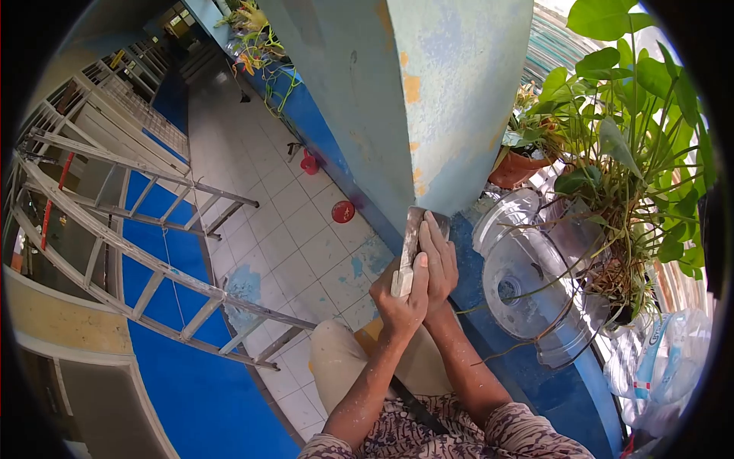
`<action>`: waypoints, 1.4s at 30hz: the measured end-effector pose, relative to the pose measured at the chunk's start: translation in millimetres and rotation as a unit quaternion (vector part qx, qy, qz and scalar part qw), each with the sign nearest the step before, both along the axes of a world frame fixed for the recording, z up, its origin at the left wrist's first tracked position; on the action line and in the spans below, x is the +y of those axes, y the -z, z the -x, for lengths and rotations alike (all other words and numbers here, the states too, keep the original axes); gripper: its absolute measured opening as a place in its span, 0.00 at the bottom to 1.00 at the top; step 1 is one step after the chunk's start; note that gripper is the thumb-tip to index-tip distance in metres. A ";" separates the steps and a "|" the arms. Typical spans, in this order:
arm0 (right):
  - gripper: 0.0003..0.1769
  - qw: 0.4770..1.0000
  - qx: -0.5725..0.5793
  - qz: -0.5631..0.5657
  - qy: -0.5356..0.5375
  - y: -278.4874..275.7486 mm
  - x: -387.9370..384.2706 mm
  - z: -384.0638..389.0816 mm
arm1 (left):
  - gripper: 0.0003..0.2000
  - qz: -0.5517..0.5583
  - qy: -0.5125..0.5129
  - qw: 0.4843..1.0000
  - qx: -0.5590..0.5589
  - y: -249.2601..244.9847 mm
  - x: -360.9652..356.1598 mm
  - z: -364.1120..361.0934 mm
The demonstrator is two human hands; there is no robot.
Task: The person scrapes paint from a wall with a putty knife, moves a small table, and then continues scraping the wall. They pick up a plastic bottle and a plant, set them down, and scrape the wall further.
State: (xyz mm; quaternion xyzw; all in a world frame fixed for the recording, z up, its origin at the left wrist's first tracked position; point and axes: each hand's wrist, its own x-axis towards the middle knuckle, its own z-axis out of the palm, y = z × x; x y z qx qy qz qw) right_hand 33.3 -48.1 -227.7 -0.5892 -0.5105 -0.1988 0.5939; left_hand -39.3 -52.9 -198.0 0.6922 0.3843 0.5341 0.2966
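Observation:
A paint scraper (407,268), dusty and pale along its handle, is held in both my hands at the base of a painted column (466,99). My left hand (401,306) is closed around the handle. Pressed over the tool from the right, my right hand (438,268) has its fingers laid together along the blade. The blade's far edge meets the column's lower corner, where orange-yellow patches show through pale blue paint. My palms and part of the tool's underside are hidden.
A ladder (164,268) leans across the left. On the tiled floor (294,229) are a red lid (343,212), a red cup (309,162) and paint flakes. Right of me, a blue ledge (489,336) holds clear plastic containers (508,283), a potted plant (527,164) and plastic bottles (661,359).

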 end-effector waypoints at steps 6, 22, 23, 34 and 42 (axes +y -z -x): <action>0.20 0.998 -0.061 -0.003 0.032 19.9 8.3 -4.3 | 0.10 -0.002 0.013 0.999 -0.040 16.4 9.9 4.3; 0.20 0.996 -0.043 -0.031 0.065 -10.0 14.4 -7.4 | 0.11 -0.037 0.044 0.997 -0.055 -1.6 18.2 -7.1; 0.20 0.997 -0.043 -0.016 0.063 0.9 11.6 -6.7 | 0.11 -0.024 0.038 0.997 -0.062 5.8 15.6 -7.0; 0.23 0.998 0.015 -0.029 0.053 -10.1 11.7 -1.8 | 0.09 -0.070 0.039 0.995 -0.057 -26.2 21.2 -13.8; 0.24 0.993 0.085 -0.050 0.062 -50.6 20.8 -8.6 | 0.08 -0.048 0.082 0.995 -0.002 -59.0 27.5 -21.0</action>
